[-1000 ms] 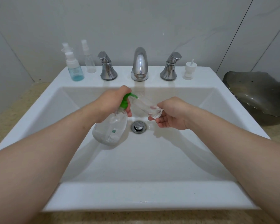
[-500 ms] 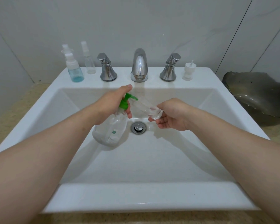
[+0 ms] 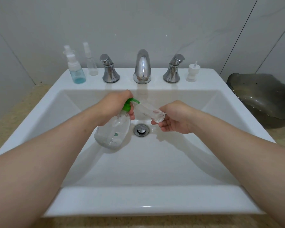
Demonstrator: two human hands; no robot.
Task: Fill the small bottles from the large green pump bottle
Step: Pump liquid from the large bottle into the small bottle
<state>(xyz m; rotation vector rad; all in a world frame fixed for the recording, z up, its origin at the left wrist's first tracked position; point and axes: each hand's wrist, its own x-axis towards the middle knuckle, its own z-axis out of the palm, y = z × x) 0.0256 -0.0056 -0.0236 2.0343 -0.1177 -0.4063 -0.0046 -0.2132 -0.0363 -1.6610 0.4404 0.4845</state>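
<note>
My left hand (image 3: 113, 107) grips the neck and green pump head of the large clear pump bottle (image 3: 113, 130), held tilted over the white sink basin (image 3: 138, 162). The green nozzle points right into the mouth of a small clear bottle (image 3: 150, 111). My right hand (image 3: 174, 119) holds that small bottle by its base, tilted toward the nozzle. On the sink's back ledge at the left stand a small blue-tinted pump bottle (image 3: 76, 71), a slim clear spray bottle (image 3: 90, 63) and another small bottle partly hidden behind the blue one.
A chrome spout (image 3: 142, 66) and two chrome handles (image 3: 109, 69) (image 3: 173, 69) line the back ledge. A loose white pump cap (image 3: 192, 71) stands at the right of them. The drain (image 3: 141, 130) lies under my hands. A dark glass dish (image 3: 262, 97) sits at right.
The view has shifted slightly, so everything sits a little lower in frame. Both hands keep the same hold, with nozzle and small bottle still together.
</note>
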